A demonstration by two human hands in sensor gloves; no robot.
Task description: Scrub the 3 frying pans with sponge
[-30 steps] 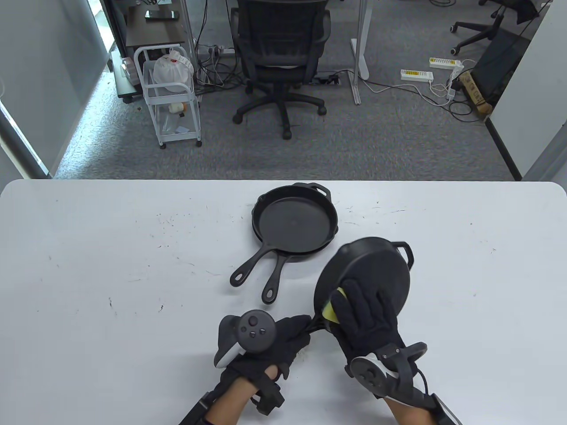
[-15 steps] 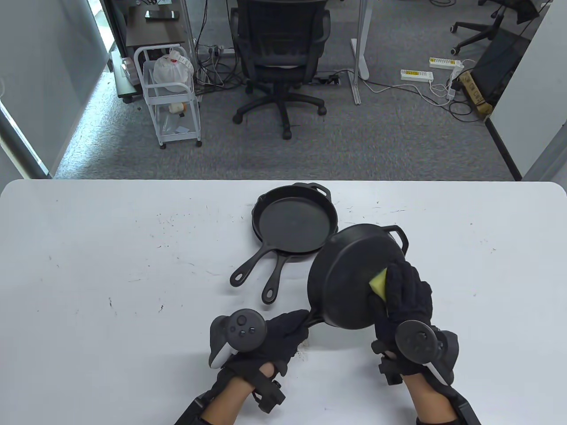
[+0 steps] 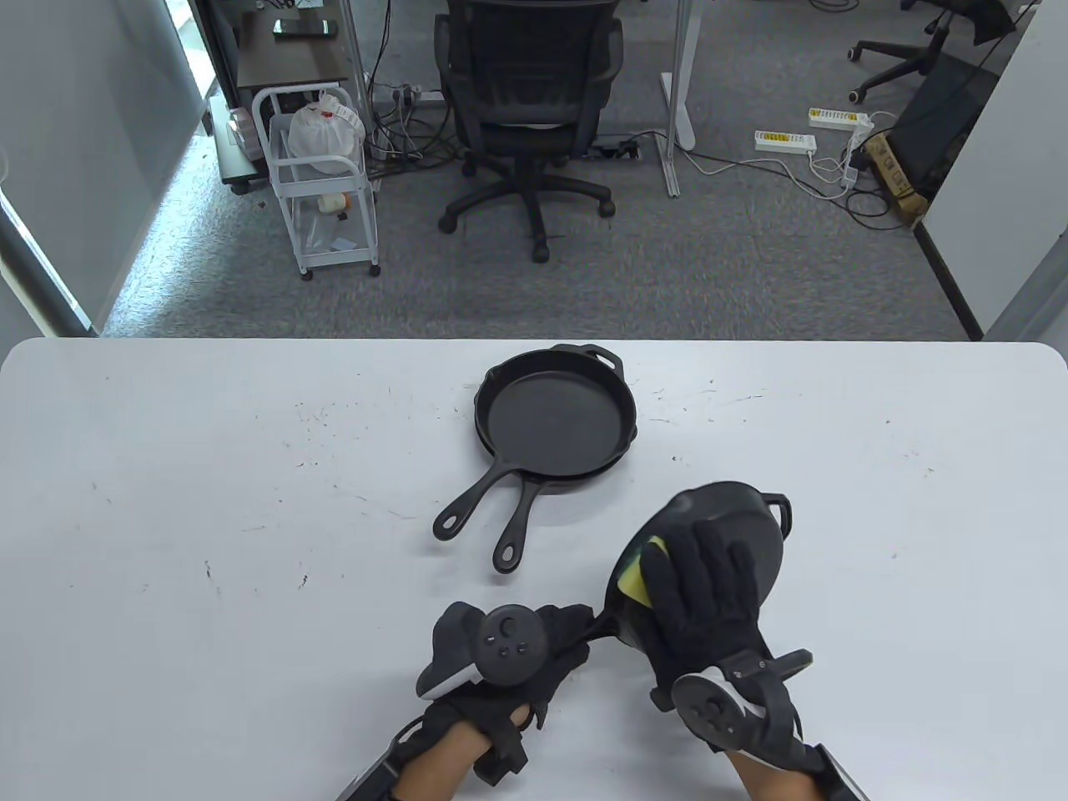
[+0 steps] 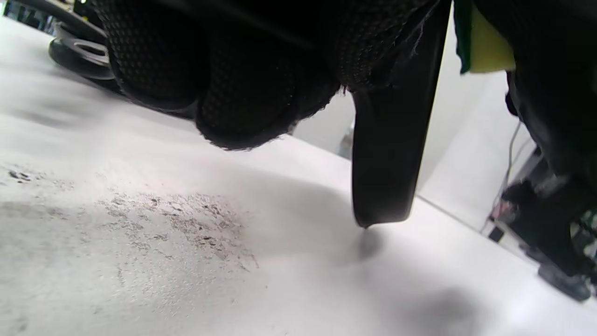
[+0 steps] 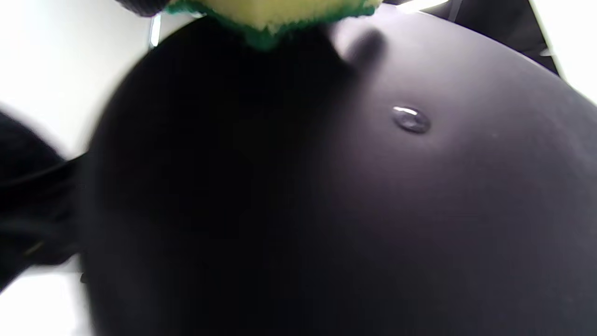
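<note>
A black frying pan [image 3: 751,521] stands tilted on its rim with its underside toward me, bottom facing up. My left hand [image 3: 551,642] grips its handle [image 3: 602,624] near the table's front edge. My right hand [image 3: 701,584] lies flat on the pan's underside and presses a yellow-green sponge [image 3: 638,571] against it. In the right wrist view the sponge [image 5: 270,14] sits at the top edge over the dark pan bottom [image 5: 373,186]. The left wrist view shows the pan's rim [image 4: 387,154] touching the table. Two more black pans [image 3: 555,417] lie stacked mid-table, handles pointing toward me.
The white table [image 3: 209,501] carries dark specks and a patch of gritty residue [image 4: 177,224] below my left hand. Behind the table stand an office chair [image 3: 530,108] and a white cart [image 3: 321,183] on grey carpet.
The right hand has swept the sponge from the pan's right side back to its lower left. The pan has tipped steeper and shifted right and toward me; the left hand moved right with it.
</note>
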